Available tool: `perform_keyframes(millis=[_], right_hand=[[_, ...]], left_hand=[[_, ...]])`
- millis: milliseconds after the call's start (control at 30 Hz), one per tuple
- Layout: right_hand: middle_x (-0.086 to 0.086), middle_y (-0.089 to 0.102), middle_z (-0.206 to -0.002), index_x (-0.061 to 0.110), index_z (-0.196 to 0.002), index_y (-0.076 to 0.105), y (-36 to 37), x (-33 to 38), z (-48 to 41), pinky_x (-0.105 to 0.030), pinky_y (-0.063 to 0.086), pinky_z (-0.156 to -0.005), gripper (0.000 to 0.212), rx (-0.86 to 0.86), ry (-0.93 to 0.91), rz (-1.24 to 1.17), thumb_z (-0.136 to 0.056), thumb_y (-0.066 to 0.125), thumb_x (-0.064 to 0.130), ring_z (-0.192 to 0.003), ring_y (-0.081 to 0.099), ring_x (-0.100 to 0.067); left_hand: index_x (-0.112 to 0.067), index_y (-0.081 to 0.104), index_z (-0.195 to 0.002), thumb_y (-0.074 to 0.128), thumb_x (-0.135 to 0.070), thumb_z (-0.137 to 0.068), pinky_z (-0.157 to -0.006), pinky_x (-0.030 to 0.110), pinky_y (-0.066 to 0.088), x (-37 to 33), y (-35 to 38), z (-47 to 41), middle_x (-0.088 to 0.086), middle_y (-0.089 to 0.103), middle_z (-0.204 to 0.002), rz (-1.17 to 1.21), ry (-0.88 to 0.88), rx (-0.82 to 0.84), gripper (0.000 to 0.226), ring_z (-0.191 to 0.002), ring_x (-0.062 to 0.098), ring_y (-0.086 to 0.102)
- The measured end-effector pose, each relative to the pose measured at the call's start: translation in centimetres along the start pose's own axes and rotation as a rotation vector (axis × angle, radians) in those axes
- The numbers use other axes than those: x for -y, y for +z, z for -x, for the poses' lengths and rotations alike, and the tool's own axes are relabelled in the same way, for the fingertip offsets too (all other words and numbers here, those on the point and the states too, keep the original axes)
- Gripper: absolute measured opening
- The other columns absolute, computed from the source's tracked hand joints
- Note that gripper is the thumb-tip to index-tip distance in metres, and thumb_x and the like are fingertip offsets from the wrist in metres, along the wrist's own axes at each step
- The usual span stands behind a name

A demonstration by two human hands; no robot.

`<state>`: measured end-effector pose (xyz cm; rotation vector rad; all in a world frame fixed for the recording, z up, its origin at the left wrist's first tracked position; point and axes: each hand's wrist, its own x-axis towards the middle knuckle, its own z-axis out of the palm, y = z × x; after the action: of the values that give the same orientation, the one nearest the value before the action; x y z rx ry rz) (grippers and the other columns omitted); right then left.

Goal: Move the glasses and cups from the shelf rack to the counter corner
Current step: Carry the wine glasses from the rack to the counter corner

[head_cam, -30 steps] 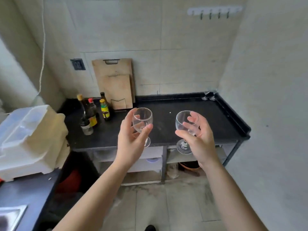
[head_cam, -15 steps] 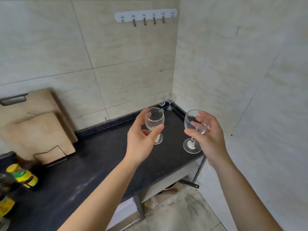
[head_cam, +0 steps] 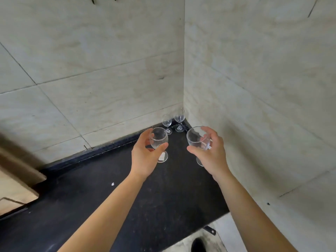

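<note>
My left hand (head_cam: 144, 157) grips a clear stemmed wine glass (head_cam: 158, 138) by its bowl, held upright above the black counter (head_cam: 127, 202). My right hand (head_cam: 211, 153) grips a second clear wine glass (head_cam: 195, 136) the same way, near the counter's right edge. Two smaller stemmed glasses (head_cam: 167, 122) (head_cam: 179, 118) stand upright in the far corner where the two tiled walls meet, just beyond both hands.
A wooden cutting board (head_cam: 16, 182) leans against the back wall at the left. The tiled right wall (head_cam: 263, 106) runs close along the counter's right side. Floor and a dark shoe (head_cam: 199, 244) show below the counter's front edge.
I have come closer to the corner; both hands have carried their glasses forward over the counter toward the two standing glasses. The bottles and most of the cutting board have left the view.
</note>
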<state>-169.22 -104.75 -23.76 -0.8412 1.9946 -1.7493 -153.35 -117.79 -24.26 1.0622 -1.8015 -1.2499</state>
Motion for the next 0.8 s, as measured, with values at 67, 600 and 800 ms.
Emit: perform_keyframes(millis=[67, 600, 800], right_hand=[[0.056, 0.049, -0.099, 0.076, -0.096, 0.051, 0.0, -1.1, -3.6, 0.003, 0.041, -0.067, 0.068, 0.065, -0.018, 0.045, -0.061, 0.083, 0.026, -0.093, 0.055, 0.023], [0.022, 0.06, -0.109, 0.032, -0.127, 0.054, 6.4, -16.3, -19.7, -0.015, 0.046, -0.077, 0.068, 0.159, 0.203, 0.221, -0.07, 0.089, 0.018, -0.094, 0.062, 0.004], [0.027, 0.06, -0.097, 0.037, -0.111, 0.053, 8.5, -19.2, -23.0, 0.001, 0.041, -0.064, 0.06, 0.173, 0.215, 0.277, -0.07, 0.087, 0.01, -0.083, 0.058, 0.022]], left_hand=[[-0.029, 0.059, -0.13, 0.086, -0.026, -0.074, -0.084, 0.028, 0.057, 0.6, 2.0, -2.7, -0.02, 0.066, -0.117, -0.003, -0.045, -0.017, 0.061, -0.102, 0.005, 0.066], [-0.032, 0.057, -0.126, 0.087, -0.028, -0.071, -0.082, 0.03, 0.057, 12.3, 11.6, -17.6, -0.017, 0.067, -0.104, -0.203, -0.25, 0.108, 0.063, -0.093, 0.001, 0.065], [-0.026, 0.053, -0.131, 0.087, -0.027, -0.073, -0.087, 0.032, 0.056, 15.4, 13.2, -21.0, -0.006, 0.068, -0.115, -0.216, -0.286, 0.125, 0.068, -0.101, 0.013, 0.066]])
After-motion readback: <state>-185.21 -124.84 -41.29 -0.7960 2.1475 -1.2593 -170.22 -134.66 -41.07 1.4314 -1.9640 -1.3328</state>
